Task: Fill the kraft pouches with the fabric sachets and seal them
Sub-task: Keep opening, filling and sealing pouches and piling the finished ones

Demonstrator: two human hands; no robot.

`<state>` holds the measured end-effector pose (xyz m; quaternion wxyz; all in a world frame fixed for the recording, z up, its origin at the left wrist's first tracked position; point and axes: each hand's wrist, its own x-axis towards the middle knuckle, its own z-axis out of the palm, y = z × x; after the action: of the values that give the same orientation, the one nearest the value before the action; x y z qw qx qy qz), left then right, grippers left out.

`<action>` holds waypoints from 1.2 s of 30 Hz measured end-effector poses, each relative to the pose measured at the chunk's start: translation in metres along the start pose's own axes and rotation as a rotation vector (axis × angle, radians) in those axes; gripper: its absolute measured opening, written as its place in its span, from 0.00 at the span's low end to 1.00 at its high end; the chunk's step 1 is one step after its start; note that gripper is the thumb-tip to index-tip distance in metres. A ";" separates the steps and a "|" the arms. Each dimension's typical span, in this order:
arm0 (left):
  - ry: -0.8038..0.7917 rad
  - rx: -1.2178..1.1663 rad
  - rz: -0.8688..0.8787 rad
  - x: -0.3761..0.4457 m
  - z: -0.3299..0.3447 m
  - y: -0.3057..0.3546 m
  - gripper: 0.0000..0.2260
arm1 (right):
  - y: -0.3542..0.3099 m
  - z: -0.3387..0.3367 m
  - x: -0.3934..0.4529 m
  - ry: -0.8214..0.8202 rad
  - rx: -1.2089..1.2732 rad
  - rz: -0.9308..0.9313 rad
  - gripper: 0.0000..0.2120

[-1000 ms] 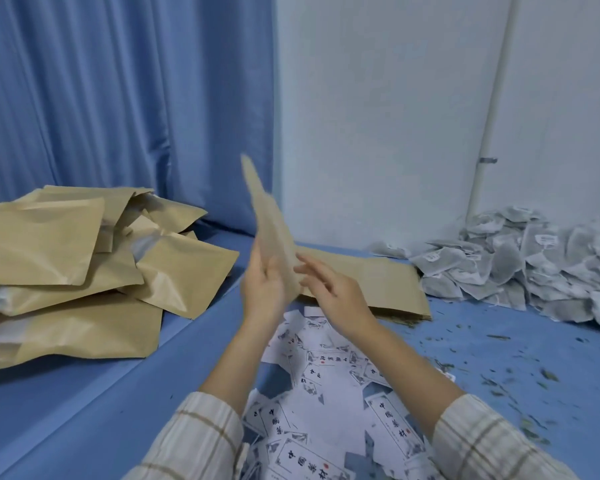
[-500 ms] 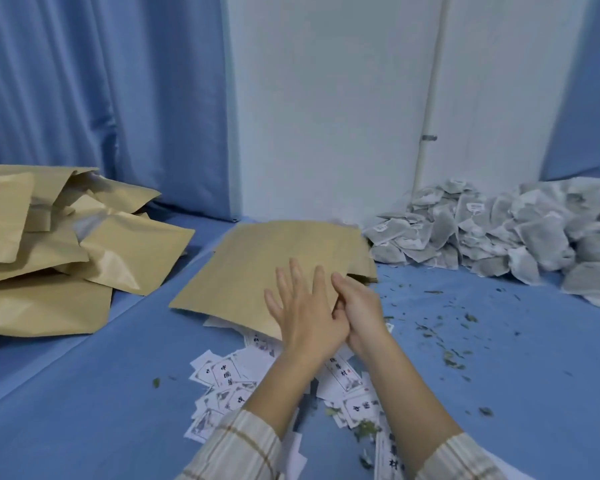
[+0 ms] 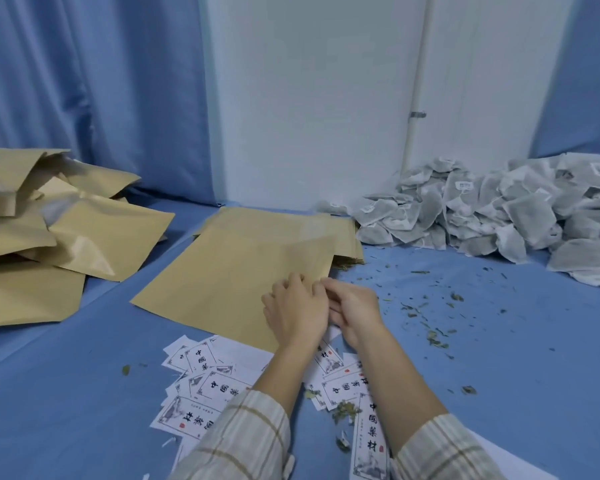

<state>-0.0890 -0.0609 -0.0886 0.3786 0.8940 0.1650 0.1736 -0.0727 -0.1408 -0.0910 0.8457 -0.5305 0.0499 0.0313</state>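
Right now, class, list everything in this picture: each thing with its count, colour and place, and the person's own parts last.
Kraft pouch: one, tan, flat at centre, under both hands.
Pouch stack: count unclear, tan, behind it.
Pouch pile: several, tan, left.
Fabric sachets: many, grey-white, right rear heap.
Printed labels: many, white, near centre.
Herb crumbs: scattered, green, right.
Table cover: one, blue.
Curtain: blue, behind.
Left hand: on pouch edge.
Right hand: beside it, at the edge.

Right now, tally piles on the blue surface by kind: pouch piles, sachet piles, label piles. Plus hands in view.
Kraft pouch piles: 2, loose heap at left, flat stack in the middle under both hands
Fabric sachet piles: 1
Printed label piles: 1
Hands: 2, left, right
Total: 6
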 end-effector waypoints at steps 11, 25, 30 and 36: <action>0.014 -0.391 -0.045 0.016 -0.006 -0.001 0.13 | 0.010 0.007 0.000 -0.174 0.041 0.024 0.06; 0.058 -0.185 0.105 0.009 -0.016 0.001 0.15 | 0.013 0.010 -0.001 0.010 -0.223 -0.178 0.07; 0.020 0.208 0.282 0.008 -0.016 0.007 0.16 | 0.014 0.011 -0.001 0.165 -0.827 -0.449 0.10; -0.061 0.060 0.278 0.005 -0.014 -0.003 0.14 | 0.018 0.010 0.003 0.181 -0.993 -0.452 0.08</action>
<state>-0.0913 -0.0480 -0.0807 0.3289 0.9240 0.0330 0.1923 -0.0707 -0.1240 -0.1037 0.4718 -0.8637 -0.0133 -0.1769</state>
